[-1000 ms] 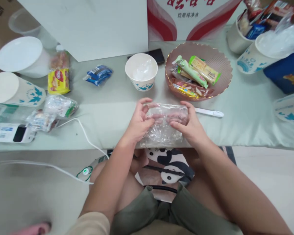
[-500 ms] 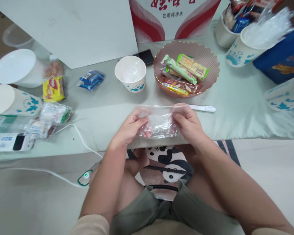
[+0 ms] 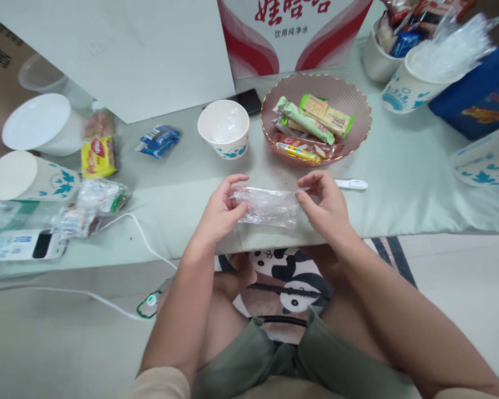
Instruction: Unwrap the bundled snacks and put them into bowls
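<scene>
A crinkled clear plastic bag (image 3: 268, 207) lies flat on the cloth near the table's front edge. At its left end is my left hand (image 3: 223, 209), thumb and fingers apart, the thumb at the bag's edge. My right hand (image 3: 323, 204) is at the other end, its fingers curved and spread, the thumb tip close by the bag. Partly behind my right hand lies a white stick-like utensil (image 3: 351, 184). Beyond the bag stand a paper cup (image 3: 224, 130) with clear plastic inside and a pink scalloped bowl (image 3: 360, 130) of wrapped snacks.
To the left are blue packets (image 3: 158, 141), a yellow snack pack (image 3: 98, 157), a tipped paper cup (image 3: 33, 176) and a white cable (image 3: 143, 235). A white board (image 3: 149, 55) and a carton (image 3: 291, 50) stand behind. On the right, a cup (image 3: 411, 86) holds plastic wrappers.
The bag, held up and stretched between both hands before, now lies on the table. My fingers have opened from it, and my right hand has come away from its edge.
</scene>
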`<action>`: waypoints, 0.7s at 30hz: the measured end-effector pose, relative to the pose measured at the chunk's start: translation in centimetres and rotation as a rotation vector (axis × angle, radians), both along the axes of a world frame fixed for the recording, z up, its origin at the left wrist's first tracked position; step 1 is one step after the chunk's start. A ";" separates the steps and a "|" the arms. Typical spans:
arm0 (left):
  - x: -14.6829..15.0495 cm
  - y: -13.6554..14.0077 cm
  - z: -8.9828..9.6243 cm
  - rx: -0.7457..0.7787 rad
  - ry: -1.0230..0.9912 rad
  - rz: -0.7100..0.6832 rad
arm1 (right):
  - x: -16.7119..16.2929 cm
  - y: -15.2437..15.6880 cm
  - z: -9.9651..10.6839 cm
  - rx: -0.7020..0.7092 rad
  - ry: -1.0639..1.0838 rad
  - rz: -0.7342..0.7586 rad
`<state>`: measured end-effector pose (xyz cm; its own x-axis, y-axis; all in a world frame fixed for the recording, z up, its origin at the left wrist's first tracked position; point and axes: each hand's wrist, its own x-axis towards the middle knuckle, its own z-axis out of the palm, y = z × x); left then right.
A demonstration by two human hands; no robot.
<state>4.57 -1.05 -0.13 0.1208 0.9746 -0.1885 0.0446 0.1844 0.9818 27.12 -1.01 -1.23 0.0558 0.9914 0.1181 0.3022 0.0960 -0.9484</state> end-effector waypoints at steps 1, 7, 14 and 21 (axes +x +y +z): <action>-0.1 -0.1 0.0 0.014 0.015 -0.026 | -0.1 -0.1 0.2 0.017 0.024 0.009; 0.2 -0.4 0.0 0.271 0.263 0.096 | -1.2 -1.0 1.2 -0.179 -0.117 0.423; 1.7 -1.4 1.5 0.360 0.409 -0.188 | -2.1 -1.1 1.4 -0.169 0.105 0.404; 1.3 -1.1 1.7 0.102 0.299 -0.224 | -2.7 -0.7 0.4 -0.011 0.021 0.140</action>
<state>5.83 -2.19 1.52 0.2870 0.9460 -0.1507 0.3593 0.0395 0.9324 24.45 -1.73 -0.79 -0.0805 0.9909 0.1076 0.2663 0.1254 -0.9557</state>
